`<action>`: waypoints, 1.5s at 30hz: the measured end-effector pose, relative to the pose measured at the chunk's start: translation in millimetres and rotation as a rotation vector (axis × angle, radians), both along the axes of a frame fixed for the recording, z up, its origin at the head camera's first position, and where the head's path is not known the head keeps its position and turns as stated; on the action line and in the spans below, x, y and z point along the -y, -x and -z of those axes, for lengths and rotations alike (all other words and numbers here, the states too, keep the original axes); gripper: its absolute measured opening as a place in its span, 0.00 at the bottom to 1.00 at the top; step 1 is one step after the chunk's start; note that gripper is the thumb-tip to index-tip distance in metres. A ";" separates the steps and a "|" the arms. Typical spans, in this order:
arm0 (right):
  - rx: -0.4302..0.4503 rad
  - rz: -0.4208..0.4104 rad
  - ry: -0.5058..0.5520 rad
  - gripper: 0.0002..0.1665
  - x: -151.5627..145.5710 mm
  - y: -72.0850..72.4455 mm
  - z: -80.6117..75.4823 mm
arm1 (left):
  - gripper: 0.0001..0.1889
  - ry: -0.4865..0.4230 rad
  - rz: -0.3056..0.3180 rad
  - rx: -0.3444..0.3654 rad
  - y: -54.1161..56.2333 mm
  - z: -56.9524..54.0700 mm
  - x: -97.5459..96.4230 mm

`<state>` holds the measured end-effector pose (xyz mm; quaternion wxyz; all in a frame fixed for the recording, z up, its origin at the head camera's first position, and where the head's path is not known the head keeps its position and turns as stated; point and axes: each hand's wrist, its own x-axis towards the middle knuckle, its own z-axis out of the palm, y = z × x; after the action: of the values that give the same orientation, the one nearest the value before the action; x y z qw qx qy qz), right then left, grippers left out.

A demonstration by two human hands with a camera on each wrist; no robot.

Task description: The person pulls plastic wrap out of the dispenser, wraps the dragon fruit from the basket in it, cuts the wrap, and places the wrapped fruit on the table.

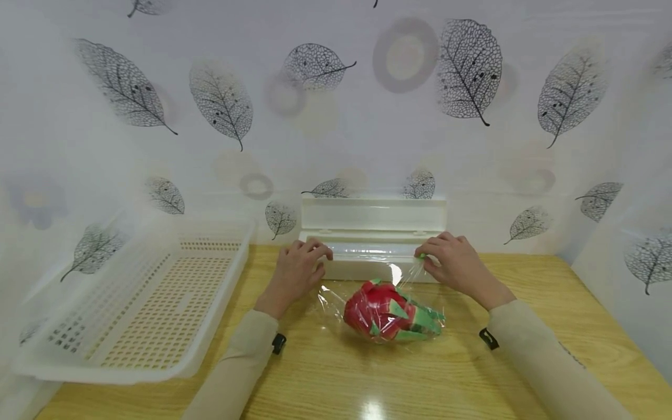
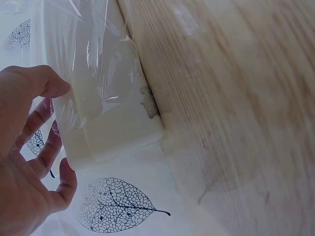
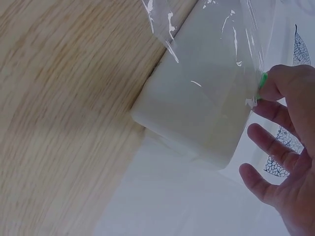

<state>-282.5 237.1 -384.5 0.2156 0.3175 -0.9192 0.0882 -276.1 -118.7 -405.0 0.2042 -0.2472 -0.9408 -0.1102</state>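
A cream cling film box (image 1: 367, 269) stands against the back wall with its lid (image 1: 374, 214) raised. Clear cling film (image 1: 328, 300) runs from its front down over a red and green dragon fruit (image 1: 375, 309) lying on the table. At the box's left end, my left hand (image 1: 300, 265) pinches the film's edge, thumb on top in the left wrist view and the other fingers behind. My right hand (image 1: 452, 262) is at the right end, where thumb and index finger pinch a small green slider (image 3: 263, 84) beside gathered film. Its other fingers are spread apart.
A white perforated plastic basket (image 1: 238, 265) sits on the left of the wooden table (image 1: 315, 385). Behind the box hangs a pale curtain (image 1: 336, 140) printed with leaves, which continues along both sides.
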 end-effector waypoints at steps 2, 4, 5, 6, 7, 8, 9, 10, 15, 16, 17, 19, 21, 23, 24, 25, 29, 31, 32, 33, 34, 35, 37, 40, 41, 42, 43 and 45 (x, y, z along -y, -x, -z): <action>-0.002 -0.001 -0.001 0.10 0.1 0.1 0.2 | 0.10 -0.002 0.002 -0.002 0.2 0.1 0.2; -0.008 -0.003 0.000 0.10 0.0 -0.1 0.3 | 0.10 -0.005 0.005 -0.003 0.1 0.0 0.1; -0.010 -0.004 0.002 0.10 -0.1 -0.1 0.5 | 0.10 -0.006 0.007 -0.005 0.1 0.1 0.0; -0.011 -0.004 0.005 0.10 -0.3 -0.1 0.7 | 0.10 -0.009 0.010 -0.007 0.0 0.3 0.0; -0.011 -0.004 0.006 0.10 -0.5 -0.1 0.9 | 0.10 -0.009 0.011 -0.009 -0.1 0.4 0.0; -0.011 -0.003 0.007 0.10 -0.7 -0.1 1.1 | 0.10 -0.008 0.012 -0.010 0.1 0.7 -0.1; -0.010 -0.002 0.006 0.10 -0.8 0.0 1.2 | 0.10 -0.007 0.013 -0.013 -0.2 0.6 -0.1; -0.007 0.000 0.006 0.10 -1.0 0.2 1.4 | 0.10 -0.007 0.013 -0.013 -0.2 0.7 -0.1; 0.000 0.008 0.005 0.09 -1.6 1.0 1.7 | 0.10 -0.007 0.012 -0.008 -1.0 -0.5 0.1; 0.003 0.010 0.006 0.09 -1.6 0.9 1.5 | 0.10 -0.008 0.011 -0.005 -1.1 -0.8 0.1; 0.004 0.011 0.007 0.09 -1.6 0.8 1.3 | 0.10 -0.008 0.012 -0.006 -1.3 -1.0 0.1; 0.007 0.013 0.007 0.09 -1.4 0.5 0.4 | 0.10 -0.008 0.012 -0.006 -1.4 -1.5 0.1; 0.012 0.015 0.007 0.09 -1.1 0.1 -0.6 | 0.10 -0.009 0.011 -0.005 -1.7 -2.1 0.1; 0.012 0.016 0.004 0.09 -0.7 -0.3 -1.3 | 0.10 -0.008 0.009 -0.002 -2.0 -2.5 0.1; 0.011 0.017 0.001 0.09 -0.6 -0.4 -1.7 | 0.10 -0.008 0.007 0.000 -2.3 -3.0 0.1; 0.009 0.016 -0.001 0.09 -0.5 -0.5 -2.0 | 0.10 -0.009 0.006 0.003 -2.7 -3.3 0.1; 0.001 0.015 -0.008 0.08 -0.3 -0.6 -2.9 | 0.10 -0.017 0.009 0.007 -3.9 -4.2 0.0; -0.002 0.013 -0.009 0.08 -0.2 -0.7 -3.3 | 0.10 -0.020 0.012 0.006 -4.2 -4.4 -0.1; -0.001 0.013 -0.009 0.08 -0.2 -0.7 -3.3 | 0.10 -0.020 0.012 0.005 -4.3 -4.4 -0.1; 0.000 0.013 -0.009 0.08 -0.2 -0.8 -3.4 | 0.10 -0.019 0.011 0.005 -4.3 -4.4 -0.1; 0.000 0.013 -0.008 0.08 -0.2 -0.9 -3.6 | 0.10 -0.019 0.010 0.004 -4.2 -4.3 -0.1; 0.002 0.014 -0.008 0.08 -0.2 -1.1 -3.6 | 0.10 -0.018 0.009 0.004 -4.1 -4.2 -0.1; 0.001 0.015 -0.007 0.08 -0.4 -1.4 -3.6 | 0.10 -0.019 0.009 0.002 -3.4 -3.8 -0.1; -0.007 0.017 -0.008 0.08 -0.8 -1.4 -3.4 | 0.10 -0.016 0.007 -0.003 -2.2 -2.8 0.0; -0.010 0.017 -0.008 0.08 -1.0 -1.4 -3.3 | 0.10 -0.014 0.007 -0.005 -1.9 -2.4 0.0; -0.013 0.017 -0.007 0.08 -1.2 -1.3 -3.2 | 0.10 -0.012 0.007 -0.008 -1.6 -2.1 0.1; -0.015 0.017 -0.007 0.08 -1.4 -1.2 -3.0 | 0.10 -0.010 0.007 -0.010 -1.4 -1.9 0.2; -0.020 0.016 -0.006 0.08 -2.1 -0.9 -2.8 | 0.10 -0.008 0.008 -0.013 -1.3 -1.6 0.4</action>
<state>-281.6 239.2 -381.7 0.2247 0.3115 -0.9198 0.0804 -274.8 -119.1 -403.4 0.2109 -0.2509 -0.9380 -0.1131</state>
